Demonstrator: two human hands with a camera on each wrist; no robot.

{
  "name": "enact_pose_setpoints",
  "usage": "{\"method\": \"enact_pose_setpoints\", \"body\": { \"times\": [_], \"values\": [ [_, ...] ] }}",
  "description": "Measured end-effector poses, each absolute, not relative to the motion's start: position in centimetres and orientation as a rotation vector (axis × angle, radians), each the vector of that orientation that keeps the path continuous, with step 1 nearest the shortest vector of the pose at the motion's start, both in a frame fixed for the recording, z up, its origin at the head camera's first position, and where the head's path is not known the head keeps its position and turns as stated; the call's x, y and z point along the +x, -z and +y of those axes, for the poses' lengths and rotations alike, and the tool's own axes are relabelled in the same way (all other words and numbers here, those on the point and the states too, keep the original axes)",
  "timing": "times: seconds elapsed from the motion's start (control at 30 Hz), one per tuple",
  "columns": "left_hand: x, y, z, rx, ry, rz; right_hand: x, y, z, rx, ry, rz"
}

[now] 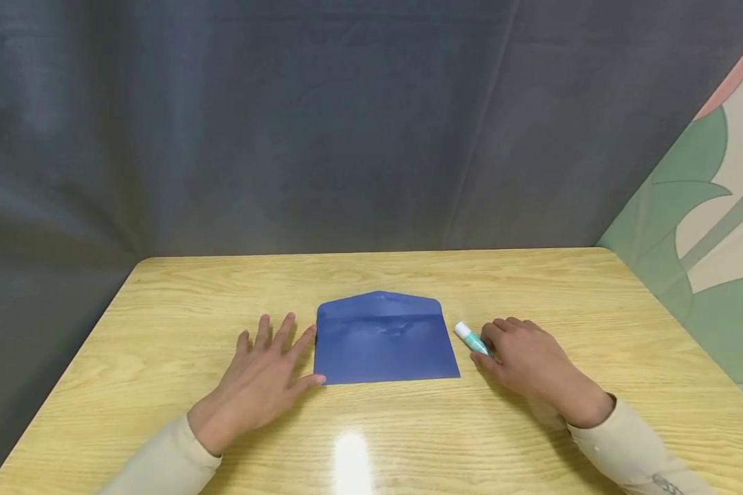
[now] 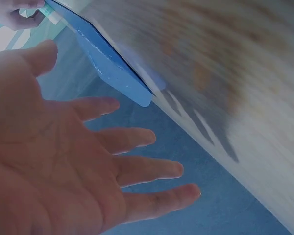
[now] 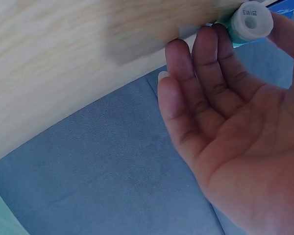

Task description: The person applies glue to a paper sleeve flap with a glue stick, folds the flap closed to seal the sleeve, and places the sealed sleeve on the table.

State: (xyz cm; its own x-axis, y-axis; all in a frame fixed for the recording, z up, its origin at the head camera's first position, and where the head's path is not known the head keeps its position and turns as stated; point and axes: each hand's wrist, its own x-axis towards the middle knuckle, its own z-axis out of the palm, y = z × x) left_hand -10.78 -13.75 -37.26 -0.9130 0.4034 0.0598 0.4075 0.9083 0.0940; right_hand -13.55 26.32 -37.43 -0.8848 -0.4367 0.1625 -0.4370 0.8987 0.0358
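Note:
A dark blue envelope [image 1: 384,354] lies on the wooden table with its pointed flap folded up, away from me. Beside its left edge my left hand [image 1: 263,381] is spread, fingers straight, the thumb at the lower left corner. The left wrist view shows that palm [image 2: 54,156] holding nothing. To the right of the envelope, my right hand [image 1: 526,361] pinches a glue stick [image 1: 472,339] between thumb and fingers. The stick is teal with a white cap that points toward the envelope. Its round white base [image 3: 252,22] shows in the right wrist view.
The light wooden table [image 1: 223,282] reaches back to a dark grey curtain [image 1: 347,137], which also hangs along the left. At the right stands a wall or cloth with a green leaf pattern [image 1: 706,240]. A bright light reflection [image 1: 351,460] falls near the front.

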Motion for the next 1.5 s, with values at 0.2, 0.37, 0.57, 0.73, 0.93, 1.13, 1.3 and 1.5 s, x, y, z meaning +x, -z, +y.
{"method": "enact_pose_setpoints", "body": {
  "times": [0.2, 0.37, 0.57, 0.73, 0.93, 1.13, 1.3, 1.5],
  "values": [
    [-10.7, 37.0, -13.1, -0.685, 0.147, -3.023, -13.6, 37.0, 26.5, 0.695, 0.039, -2.878],
    [-10.6, 37.0, -13.2, -0.69, 0.141, -3.067, -13.6, 37.3, 26.4, 0.683, 0.023, -2.885],
    [-10.7, 37.1, -13.4, -0.7, 0.17, -3.121, -13.5, 37.3, 26.4, 0.668, 0.006, -2.9],
    [-10.8, 37.2, -13.5, -0.71, 0.216, -3.149, -13.6, 37.2, 26.5, 0.649, -0.013, -2.909],
    [-11.1, 37.0, -13.8, -0.757, 0.259, -3.189, -13.6, 37.2, 26.6, 0.638, -0.02, -2.911],
    [-11.3, 36.6, -14.3, -0.773, 0.304, -3.207, -13.5, 36.9, 26.4, 0.659, -0.046, -2.885],
    [-11.2, 36.6, -14.3, -0.765, 0.333, -3.218, -13.4, 36.8, 26.2, 0.697, -0.075, -2.853],
    [-11.2, 36.6, -14.2, -0.774, 0.313, -3.203, -13.1, 36.7, 25.6, 0.73, -0.113, -2.826]
  ]
}}
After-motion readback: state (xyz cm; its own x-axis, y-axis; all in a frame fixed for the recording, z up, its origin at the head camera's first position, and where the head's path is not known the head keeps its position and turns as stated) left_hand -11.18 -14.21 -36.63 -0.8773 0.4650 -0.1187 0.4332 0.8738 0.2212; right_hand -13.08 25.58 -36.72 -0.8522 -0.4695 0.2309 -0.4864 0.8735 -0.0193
